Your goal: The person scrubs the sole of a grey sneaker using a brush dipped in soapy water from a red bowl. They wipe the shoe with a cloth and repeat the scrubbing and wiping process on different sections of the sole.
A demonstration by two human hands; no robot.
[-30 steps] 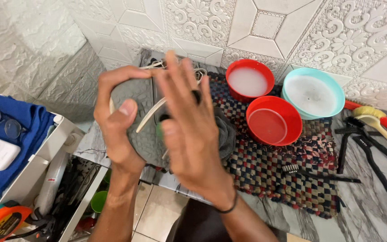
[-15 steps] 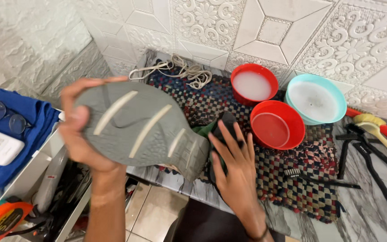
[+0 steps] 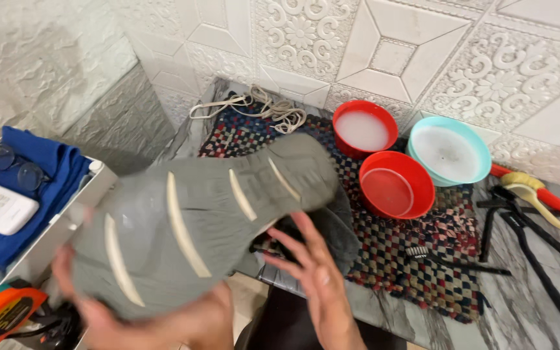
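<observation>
My left hand (image 3: 157, 321) grips a grey shoe (image 3: 196, 220) from below, sole turned up toward the camera, showing cream strips across the grey tread. The shoe fills the middle of the head view, its toe end over the woven mat (image 3: 422, 259). My right hand (image 3: 315, 279) is just under the shoe's front end, palm up and fingers spread, holding nothing. A dark grey cloth or second shoe (image 3: 341, 230) lies on the mat behind that hand, partly hidden.
Two red bowls (image 3: 365, 129) (image 3: 396, 183) and a turquoise bowl (image 3: 450, 152) stand on the mat by the tiled wall. White laces (image 3: 260, 107) lie at the back. Brushes and black tools (image 3: 533, 220) are at right. A box with blue cloth (image 3: 40, 172), glasses and remote sits left.
The left hand has swung the shoe lower and closer to the camera, sole up. The right hand has left the shoe and now lies open beneath its front.
</observation>
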